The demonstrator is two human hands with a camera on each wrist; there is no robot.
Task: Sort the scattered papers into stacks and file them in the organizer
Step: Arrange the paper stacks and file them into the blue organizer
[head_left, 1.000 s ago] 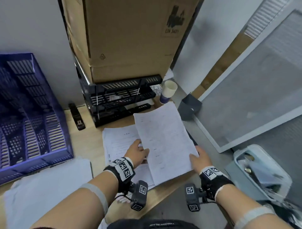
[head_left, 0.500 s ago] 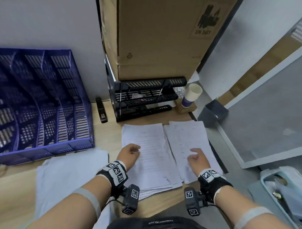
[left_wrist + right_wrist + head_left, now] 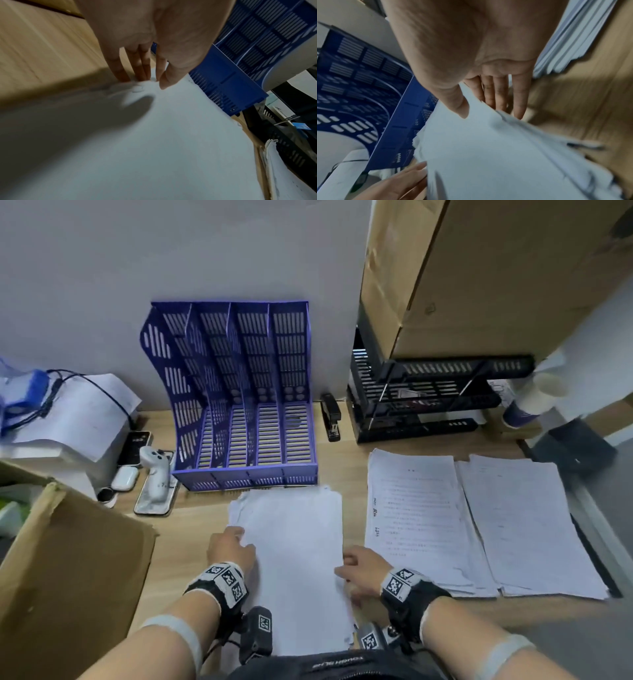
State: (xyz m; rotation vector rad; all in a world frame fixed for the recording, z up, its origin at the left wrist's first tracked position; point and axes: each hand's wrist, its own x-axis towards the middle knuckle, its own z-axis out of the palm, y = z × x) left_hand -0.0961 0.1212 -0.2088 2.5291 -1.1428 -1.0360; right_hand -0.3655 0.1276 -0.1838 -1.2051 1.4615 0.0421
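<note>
A stack of blank white papers [image 3: 294, 559] lies on the wooden desk [image 3: 342, 460], just in front of the blue slotted organizer [image 3: 239, 405], whose compartments hold nothing. My left hand [image 3: 236, 537] is at the stack's left edge. In the left wrist view its straight fingers [image 3: 123, 75] touch that edge and the thumb hovers over the top sheet. My right hand [image 3: 346, 568] holds the right edge. The right wrist view shows its fingers [image 3: 518, 105] slipped under the sheets [image 3: 488, 155] and the thumb on top. Two printed stacks [image 3: 414, 518] [image 3: 520, 522] lie side by side to the right.
A black letter tray [image 3: 428, 395] carries a large cardboard box [image 3: 479, 268] at the back right, with a stapler [image 3: 330, 416] and a paper cup [image 3: 534, 402] nearby. At left are an open carton [image 3: 68, 570], a phone [image 3: 135, 446], a white controller [image 3: 156, 474] and more papers [image 3: 78, 419].
My right hand laid its sheet on the right-hand stack. Both hands then moved left to the blank stack in front of the organizer, and the head view swung left with them.
</note>
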